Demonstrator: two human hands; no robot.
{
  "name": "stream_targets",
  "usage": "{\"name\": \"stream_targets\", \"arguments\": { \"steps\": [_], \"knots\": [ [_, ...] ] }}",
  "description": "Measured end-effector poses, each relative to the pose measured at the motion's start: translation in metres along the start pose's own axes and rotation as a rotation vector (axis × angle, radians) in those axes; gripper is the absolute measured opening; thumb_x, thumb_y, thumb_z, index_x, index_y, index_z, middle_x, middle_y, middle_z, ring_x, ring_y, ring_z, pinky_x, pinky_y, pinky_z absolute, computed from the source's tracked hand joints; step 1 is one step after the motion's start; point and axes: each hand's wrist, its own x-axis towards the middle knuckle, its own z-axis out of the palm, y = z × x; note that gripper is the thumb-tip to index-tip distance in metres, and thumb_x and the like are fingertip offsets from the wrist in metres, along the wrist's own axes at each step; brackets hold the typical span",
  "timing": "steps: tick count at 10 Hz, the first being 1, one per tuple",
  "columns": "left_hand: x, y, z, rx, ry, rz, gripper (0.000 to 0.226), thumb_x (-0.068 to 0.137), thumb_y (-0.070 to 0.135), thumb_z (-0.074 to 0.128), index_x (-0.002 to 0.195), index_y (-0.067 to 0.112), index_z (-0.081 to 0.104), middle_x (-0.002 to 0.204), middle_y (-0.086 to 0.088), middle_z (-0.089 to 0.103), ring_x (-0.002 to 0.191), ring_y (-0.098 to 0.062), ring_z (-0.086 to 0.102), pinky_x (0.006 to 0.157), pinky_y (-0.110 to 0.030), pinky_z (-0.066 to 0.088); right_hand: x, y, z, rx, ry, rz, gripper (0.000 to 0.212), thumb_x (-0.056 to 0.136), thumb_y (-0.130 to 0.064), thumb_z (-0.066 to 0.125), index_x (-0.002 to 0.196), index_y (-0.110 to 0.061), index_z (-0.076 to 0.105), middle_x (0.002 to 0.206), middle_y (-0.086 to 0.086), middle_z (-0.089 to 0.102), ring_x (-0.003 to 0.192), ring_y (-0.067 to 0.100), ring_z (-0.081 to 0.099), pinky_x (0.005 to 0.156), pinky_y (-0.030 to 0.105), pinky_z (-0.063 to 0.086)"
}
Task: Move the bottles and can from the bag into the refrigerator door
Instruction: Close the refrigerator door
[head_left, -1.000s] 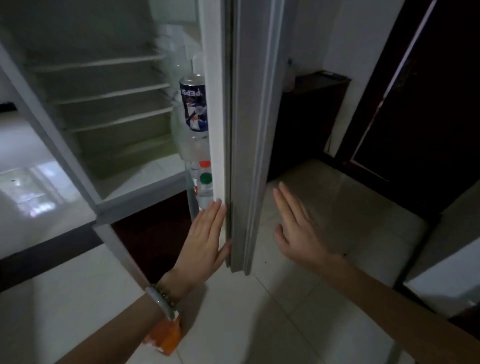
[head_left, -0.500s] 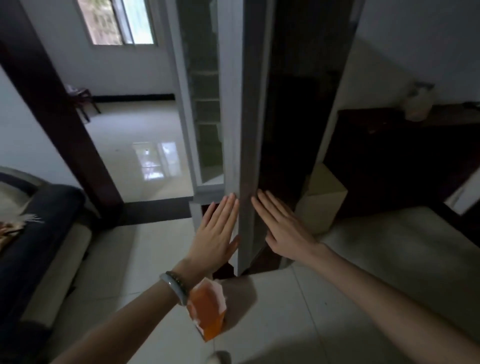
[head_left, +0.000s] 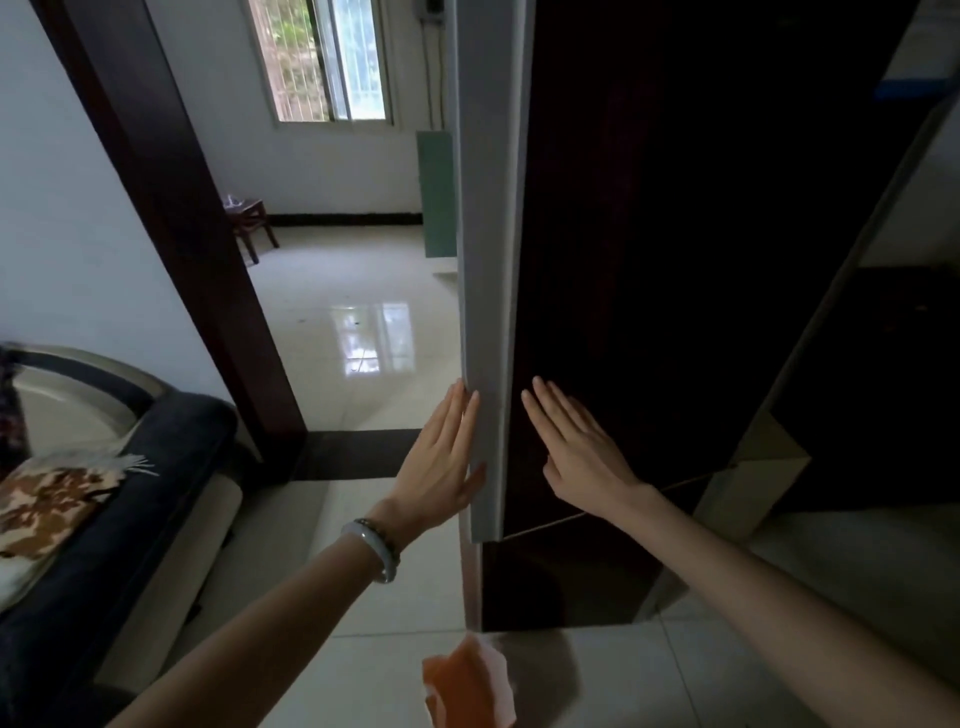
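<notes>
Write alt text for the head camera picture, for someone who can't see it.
Two open hands press flat on a dark refrigerator door, the left hand on its pale edge, the right hand on its front. An orange bag shows below; a sofa stands at left.

You've got a dark sofa (head_left: 119, 519) at the left edge of the tiled floor (head_left: 363, 291), patterned cushion (head_left: 47, 512) on it; small wooden stool (head_left: 250, 224) near the far window (head_left: 327, 62).
</notes>
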Motion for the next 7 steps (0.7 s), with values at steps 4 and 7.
{"name": "stream_targets", "arguments": {
  "steps": [4, 7],
  "knots": [
    [0.089, -0.078, 0.033, 0.235, -0.146, -0.172, 0.077, 0.089, 0.045, 0.042, 0.146, 0.008, 0.006, 0.151, -0.020, -0.001, 0.140, -0.035, 0.004, 0.112, -0.048, 0.007, 0.111, 0.038, 0.016, -0.165, -0.021, 0.098, 0.086, 0.089, -0.019, 0.053, 0.138, -0.014, -0.018, 0.150, 0.007, -0.021, 0.140, 0.022, -0.017, 0.117, 0.042, -0.004],
    [0.090, -0.074, 0.036, 0.240, -0.109, -0.209, 0.080, 0.090, 0.044, 0.045, 0.146, 0.009, 0.002, 0.153, -0.022, 0.002, 0.140, -0.033, -0.002, 0.112, -0.045, 0.004, 0.112, 0.054, 0.018, -0.161, -0.055, 0.023, 0.088, 0.086, -0.020, 0.056, 0.143, -0.013, -0.011, 0.152, 0.006, -0.019, 0.140, 0.022, -0.017, 0.116, 0.042, -0.006]
  ]
}}
